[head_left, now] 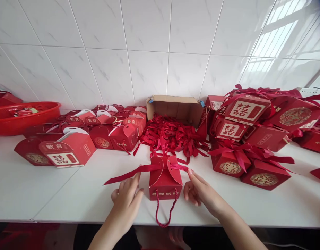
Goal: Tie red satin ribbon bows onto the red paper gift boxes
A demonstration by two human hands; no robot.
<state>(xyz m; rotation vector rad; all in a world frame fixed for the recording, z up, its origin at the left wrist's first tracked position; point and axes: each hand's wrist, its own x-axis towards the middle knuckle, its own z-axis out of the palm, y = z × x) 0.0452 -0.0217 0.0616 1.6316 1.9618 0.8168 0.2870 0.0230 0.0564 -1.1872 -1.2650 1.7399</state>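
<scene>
A small red gift box (165, 180) stands on the table in front of me, its curved top flaps folded together and a twisted cord handle (163, 225) hanging down its near side. A red ribbon (128, 174) passes through the holes in the flaps, its long tail stretching out to the left. My left hand (127, 196) is beside the box, thumb and index finger apart, the index fingertip touching that tail. On the other side, my right hand (200, 190) pinches the ribbon's short right end between thumb and index finger.
Behind the box, loose red ribbons (172, 135) spill from a cardboard box (175, 100) by the tiled wall. Untied red boxes (81, 146) are grouped at left near a red basin (42, 118). Ribbon-tied boxes (249, 109) are stacked at right.
</scene>
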